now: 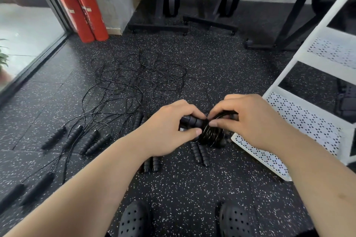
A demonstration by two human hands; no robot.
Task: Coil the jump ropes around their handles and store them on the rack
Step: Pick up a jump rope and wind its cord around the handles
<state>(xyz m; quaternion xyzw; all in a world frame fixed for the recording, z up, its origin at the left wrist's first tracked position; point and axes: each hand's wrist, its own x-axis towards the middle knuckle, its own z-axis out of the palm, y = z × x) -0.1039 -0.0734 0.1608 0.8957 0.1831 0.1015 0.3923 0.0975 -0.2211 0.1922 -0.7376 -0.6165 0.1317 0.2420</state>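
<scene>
Standing in black shoes (134, 221), a person curls the left hand (171, 129) tight round two black handles (193, 121). The right hand (252, 121) pinches the coiled rope (211, 134) beside the white rack (319, 64). Farther off, loose ropes (138, 75) lie tangled.

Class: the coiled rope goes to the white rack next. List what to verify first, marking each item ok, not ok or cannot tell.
1. The left hand grips the handles: ok.
2. The right hand curls round the coil: ok.
3. Rope end secured: cannot tell, the fingers hide it.
4. The coil is free of the floor tangle: cannot tell.
5. The rack shelf beside the right hand shows bare surface: ok.
6. All ropes coiled: not ok, the floor tangle lies loose.
</scene>
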